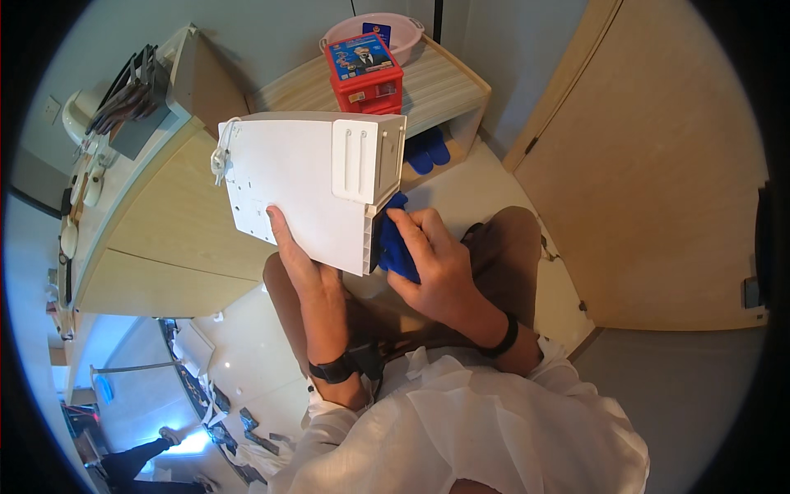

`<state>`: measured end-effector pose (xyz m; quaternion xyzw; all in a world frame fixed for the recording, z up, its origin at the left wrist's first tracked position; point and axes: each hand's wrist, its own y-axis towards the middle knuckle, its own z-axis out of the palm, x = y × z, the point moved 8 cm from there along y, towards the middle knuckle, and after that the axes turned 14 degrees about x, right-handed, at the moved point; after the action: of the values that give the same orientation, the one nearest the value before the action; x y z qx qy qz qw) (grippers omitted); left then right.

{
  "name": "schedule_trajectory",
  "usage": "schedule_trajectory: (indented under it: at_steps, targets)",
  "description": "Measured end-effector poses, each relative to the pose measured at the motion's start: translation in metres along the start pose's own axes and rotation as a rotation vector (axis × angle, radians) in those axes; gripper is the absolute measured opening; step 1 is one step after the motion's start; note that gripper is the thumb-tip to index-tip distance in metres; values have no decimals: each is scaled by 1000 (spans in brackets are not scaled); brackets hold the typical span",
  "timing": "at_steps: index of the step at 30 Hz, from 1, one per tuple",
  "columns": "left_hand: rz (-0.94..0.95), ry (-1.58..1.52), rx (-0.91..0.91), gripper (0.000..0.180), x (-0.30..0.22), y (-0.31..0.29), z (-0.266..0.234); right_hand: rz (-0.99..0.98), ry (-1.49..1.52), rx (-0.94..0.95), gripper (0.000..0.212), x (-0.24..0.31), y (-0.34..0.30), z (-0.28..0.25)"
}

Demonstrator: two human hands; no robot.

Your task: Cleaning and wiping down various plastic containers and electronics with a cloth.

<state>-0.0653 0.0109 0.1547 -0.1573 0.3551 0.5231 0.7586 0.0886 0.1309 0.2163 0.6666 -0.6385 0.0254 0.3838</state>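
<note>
Fingers: left hand clasps white casing by its near edge, fingertips hidden beneath; right hand, curled, holds blue cloth against its right end;
Casing: above my knees; probably stiff, slick; grip edges

- No wording, brand or number can be made out with certainty; the print is too small or blurred.
- Red box on the wooden desk: its top carries a large blue label with a dark-suited figure pictured on it and coloured lettering at the left of the figure.
- The same box, front side: a small pale label at the left and another printed patch at the right, both too small to read.
- Pink basin behind the box: a dark blue printed piece shows in it, its light and reddish marks illegible.
- White appliance: faint small marks on the broad face; whether they are print cannot be told.
</note>
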Motion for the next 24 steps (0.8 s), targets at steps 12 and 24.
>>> schedule_trajectory:
  at_steps: [12, 24]
  targets:
    - [-34, 34, -97, 73, -5, -2, -8, 28, 194, 203, 54, -4, -14, 21]
    - [-3, 8, -62, 71, -2, -4, 3, 58, 463, 219, 39, -25, -18, 23]
